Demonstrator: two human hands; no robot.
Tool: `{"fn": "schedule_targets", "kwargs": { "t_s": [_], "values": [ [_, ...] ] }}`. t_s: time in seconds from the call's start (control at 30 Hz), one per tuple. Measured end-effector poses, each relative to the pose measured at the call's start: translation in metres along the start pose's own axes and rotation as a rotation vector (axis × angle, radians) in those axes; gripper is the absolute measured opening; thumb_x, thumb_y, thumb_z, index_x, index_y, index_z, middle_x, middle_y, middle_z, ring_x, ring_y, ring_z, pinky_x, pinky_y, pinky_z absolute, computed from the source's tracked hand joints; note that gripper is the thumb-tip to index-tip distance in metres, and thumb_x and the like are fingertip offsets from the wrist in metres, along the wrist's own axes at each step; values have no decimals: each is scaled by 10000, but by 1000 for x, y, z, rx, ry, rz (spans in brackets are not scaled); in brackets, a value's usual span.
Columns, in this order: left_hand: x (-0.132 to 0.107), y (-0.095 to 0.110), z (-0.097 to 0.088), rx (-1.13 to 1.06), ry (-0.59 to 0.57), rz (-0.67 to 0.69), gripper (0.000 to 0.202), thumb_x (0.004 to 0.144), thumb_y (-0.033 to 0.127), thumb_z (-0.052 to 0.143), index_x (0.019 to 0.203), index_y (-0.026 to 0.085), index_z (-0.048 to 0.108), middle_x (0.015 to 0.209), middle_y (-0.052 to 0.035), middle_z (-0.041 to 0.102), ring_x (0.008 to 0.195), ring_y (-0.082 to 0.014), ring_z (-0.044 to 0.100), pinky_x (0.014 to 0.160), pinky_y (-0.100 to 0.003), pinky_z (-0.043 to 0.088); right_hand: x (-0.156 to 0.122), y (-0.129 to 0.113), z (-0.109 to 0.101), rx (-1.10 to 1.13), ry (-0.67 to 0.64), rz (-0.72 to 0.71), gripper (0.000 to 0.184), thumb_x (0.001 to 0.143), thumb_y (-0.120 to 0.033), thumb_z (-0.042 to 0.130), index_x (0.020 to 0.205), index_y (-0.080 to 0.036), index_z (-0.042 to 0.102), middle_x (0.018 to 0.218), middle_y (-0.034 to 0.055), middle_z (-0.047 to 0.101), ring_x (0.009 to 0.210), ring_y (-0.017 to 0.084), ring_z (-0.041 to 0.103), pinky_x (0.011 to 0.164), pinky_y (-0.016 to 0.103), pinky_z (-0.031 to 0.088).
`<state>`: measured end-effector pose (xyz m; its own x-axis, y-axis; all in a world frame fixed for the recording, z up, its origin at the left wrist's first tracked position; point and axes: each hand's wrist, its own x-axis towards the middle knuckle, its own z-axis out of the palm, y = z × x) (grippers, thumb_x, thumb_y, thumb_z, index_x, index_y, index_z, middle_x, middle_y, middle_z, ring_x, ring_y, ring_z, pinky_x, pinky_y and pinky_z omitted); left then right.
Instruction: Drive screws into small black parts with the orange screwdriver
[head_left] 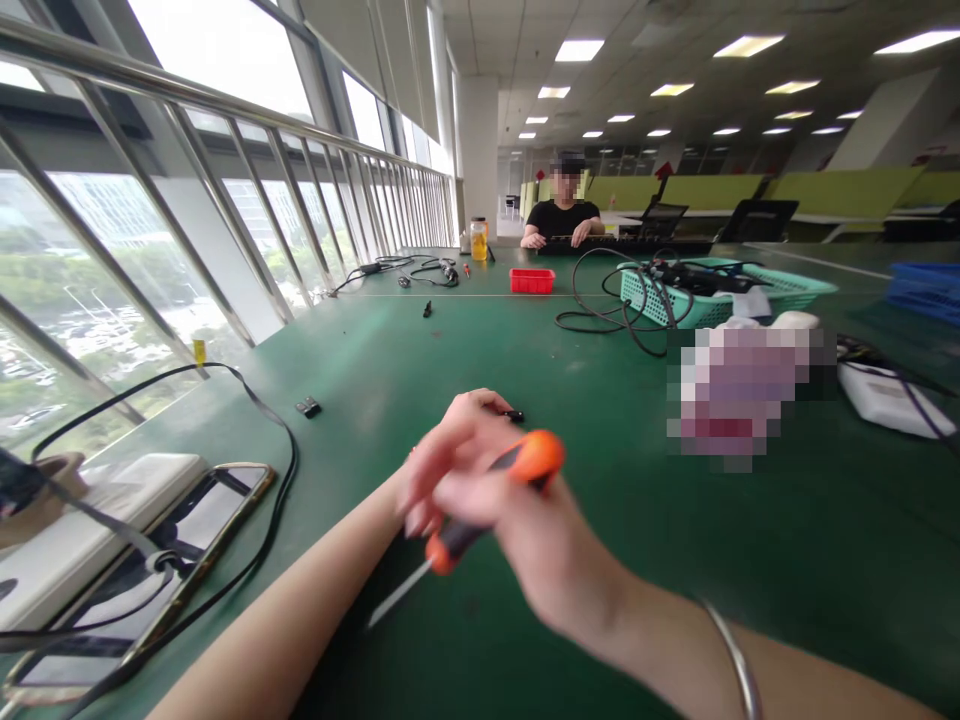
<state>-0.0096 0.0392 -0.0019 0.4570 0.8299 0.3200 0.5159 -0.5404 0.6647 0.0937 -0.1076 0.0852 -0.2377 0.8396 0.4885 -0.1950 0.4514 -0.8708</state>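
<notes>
screwdriver, one only, in the right hand, over the near middle of the green table. slants from orange butt down to bare metal tip at near left. looks light yet stiff, probably hard plastic around a slim steel shaft; hardly fragile. may feel slightly slick on the orange ends, grippier along the dark middle. best taken by that dark part of the handle, well away from the tip.

right hand: curled around the handle, gripping, a little blurred. left hand: partly hidden behind the right, at one small black piece; cannot tell whether gripping or merely touching.

also counted: two loose dark bits, one at left, one farther off; one phone and one white box at near left; another white box at right; one red tray and one jar, far; one teal basket and one blue basket, far right; one pixelated thing at right, impossible to name. cables: too tangled for a sure count. at the far end, one person.
</notes>
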Motion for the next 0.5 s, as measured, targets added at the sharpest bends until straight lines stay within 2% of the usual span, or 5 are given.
{"fn": "schedule_targets", "kwargs": {
  "t_s": [0.13, 0.2, 0.3, 0.37, 0.5],
  "values": [
    [-1, -1, 1, -13, 6, 3, 128, 746, 170, 608, 816, 168, 715, 767, 9, 682, 734, -126, 637, 700, -191, 528, 23, 38, -77, -341, 505, -70, 327, 864, -488, 421, 809, -212, 587, 636, -13, 545, 500, 100, 504, 441, 214, 378],
    [-1, 0, 1, -15, -4, 9, 124, 737, 185, 626, 821, 166, 714, 813, -15, 696, 761, -134, 642, 741, -223, 522, 30, 62, -115, -500, 571, -13, 324, 836, -507, 473, 838, -203, 585, 614, -14, 546, 450, 97, 472, 422, 217, 348],
    [-1, 0, 1, -1, -1, 6, 131, 742, 217, 617, 816, 165, 712, 818, -31, 692, 760, -141, 636, 735, -242, 514, 32, 92, -140, -741, 387, 59, 248, 794, -436, 557, 856, -203, 611, 716, 8, 610, 587, 130, 560, 529, 234, 411],
    [-1, 0, 2, 9, 7, 3, 134, 743, 226, 611, 812, 166, 709, 815, -32, 689, 761, -146, 631, 734, -251, 511, 31, 105, -139, -904, 232, 75, 168, 777, -354, 578, 870, -217, 609, 824, 16, 632, 705, 149, 584, 630, 253, 435],
    [-1, -1, 4, 26, 21, 10, 135, 739, 218, 595, 815, 167, 695, 826, -30, 685, 778, -151, 629, 749, -261, 510, 31, 115, -123, -1111, 67, 145, 184, 752, -367, 615, 878, -232, 602, 843, 17, 597, 704, 157, 560, 641, 264, 421]
  ]
}}
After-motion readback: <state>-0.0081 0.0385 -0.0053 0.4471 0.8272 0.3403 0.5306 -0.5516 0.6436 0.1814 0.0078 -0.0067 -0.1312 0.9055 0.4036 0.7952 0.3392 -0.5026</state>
